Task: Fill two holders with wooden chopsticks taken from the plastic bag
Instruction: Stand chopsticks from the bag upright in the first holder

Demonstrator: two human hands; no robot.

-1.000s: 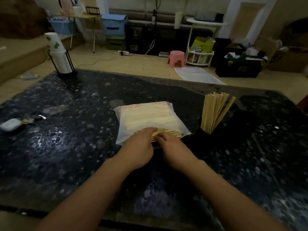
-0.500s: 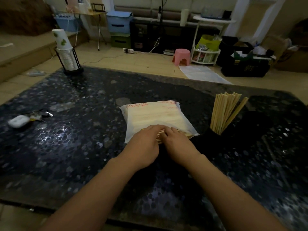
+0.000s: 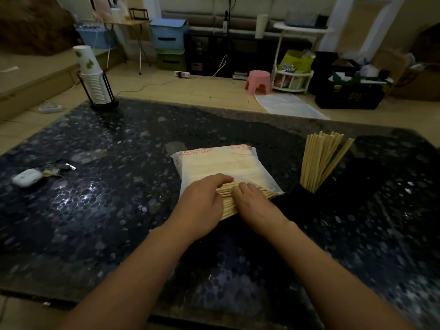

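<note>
Fingers: the left hand lies with its fingers laid over the batch of chopsticks, curling over its far edge; the right hand has its fingertips bent down onto the same sticks. Whether either thumb is tucked under, I cannot tell.
Chopsticks: a loose sheaf sticking out of the plastic bag at its 6 o'clock end, mid-table.
Handling: light, stiff, smooth sticks, likely to roll and fan apart; best gathered round the middle of the sheaf, both hands squeezing inward.
Hand pose: palms down, wrists low, forearms converging from 6 o'clock.
Holder: a dark holder at 3 o'clock of the bag, already bristling with sticks.
</note>
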